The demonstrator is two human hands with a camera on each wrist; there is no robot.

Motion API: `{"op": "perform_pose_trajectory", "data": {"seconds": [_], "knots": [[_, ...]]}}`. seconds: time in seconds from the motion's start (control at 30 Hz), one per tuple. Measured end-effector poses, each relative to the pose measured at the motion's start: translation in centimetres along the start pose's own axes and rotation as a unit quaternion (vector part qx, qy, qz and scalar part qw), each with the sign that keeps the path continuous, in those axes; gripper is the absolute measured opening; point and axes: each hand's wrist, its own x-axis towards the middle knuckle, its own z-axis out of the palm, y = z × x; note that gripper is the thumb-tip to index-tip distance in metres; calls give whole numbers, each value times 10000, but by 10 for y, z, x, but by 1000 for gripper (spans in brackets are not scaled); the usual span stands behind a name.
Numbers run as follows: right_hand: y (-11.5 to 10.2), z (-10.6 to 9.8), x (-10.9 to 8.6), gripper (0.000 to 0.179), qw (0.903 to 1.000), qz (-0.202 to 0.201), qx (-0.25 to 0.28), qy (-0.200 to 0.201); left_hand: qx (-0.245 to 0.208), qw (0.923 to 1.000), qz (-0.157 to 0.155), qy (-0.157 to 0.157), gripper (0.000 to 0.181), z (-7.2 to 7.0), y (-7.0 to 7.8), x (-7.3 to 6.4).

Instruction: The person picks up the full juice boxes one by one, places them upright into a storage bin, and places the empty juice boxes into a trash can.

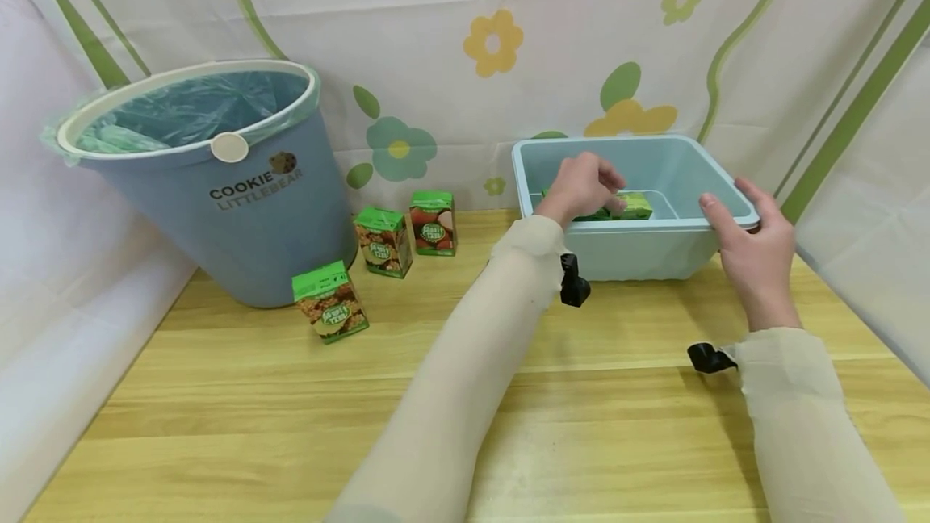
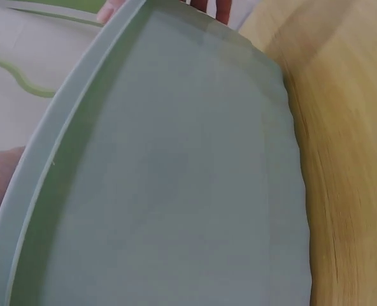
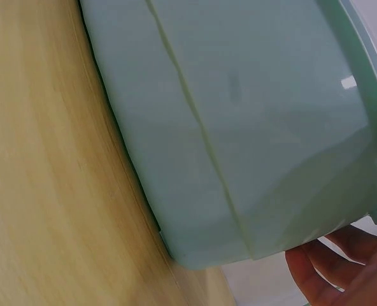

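Observation:
A light blue plastic basin stands on the table at the right. My left hand reaches over its near rim, fingers loosely bent with a gap between thumb and fingers. Just under that hand, inside the basin, lies a green carton; more green shows beneath the palm, partly hidden by the hand and rim. My right hand grips the basin's right end, thumb on the rim and fingers round the outside. In the right wrist view, its curled fingers lie against the basin's side.
Three small green-topped cartons stand at the left: one in front, one behind it and a red-sided one nearest the wall. Beside them is a tall blue bucket with a clear liner. A flowered cloth hangs behind the wooden table.

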Motion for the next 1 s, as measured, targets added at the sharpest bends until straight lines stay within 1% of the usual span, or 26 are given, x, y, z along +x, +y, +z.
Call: {"op": "perform_pose_trajectory", "data": {"seconds": [0.1, 0.2, 0.33, 0.4, 0.53, 0.63, 0.7, 0.8, 0.9, 1.0], "knots": [[0, -1, 1, 75, 10000, 5, -52, -51, -294, 9995, 143, 46, 23, -2, -1, -1], [1, -1, 1, 75, 9999, 48, -94, -88, -505, 9980, 374, 33, 20, -4, -2, -2], [3, -2, 2, 75, 9998, 100, -92, -113, -638, 9956, 685, 3, 20, -5, -1, -4], [3, -1, 2, 74, 9998, 112, -94, -122, -648, 9946, 812, 52, 21, -6, -2, -5], [2, -1, 1, 74, 9998, 134, -127, -76, -690, 9927, 947, 272, 26, -6, -1, -6], [1, 1, 0, 74, 9998, 134, -152, -39, -756, 9902, 1020, 584, 27, -7, -1, -9], [0, 1, 0, 74, 9998, 144, -146, -15, -896, 9865, 1085, 835, 27, -8, -1, -11], [-2, 2, 0, 74, 9998, 173, -122, -39, -1249, 9790, 1141, 1141, 25, -10, 0, -15], [-1, 1, 0, 74, 9997, 196, -81, -74, -1581, 9726, 1132, 1271, 24, -10, 0, -21], [0, -1, 0, 74, 9997, 218, -53, -55, -1670, 9706, 1164, 1286, 23, -11, 0, -27]]}}
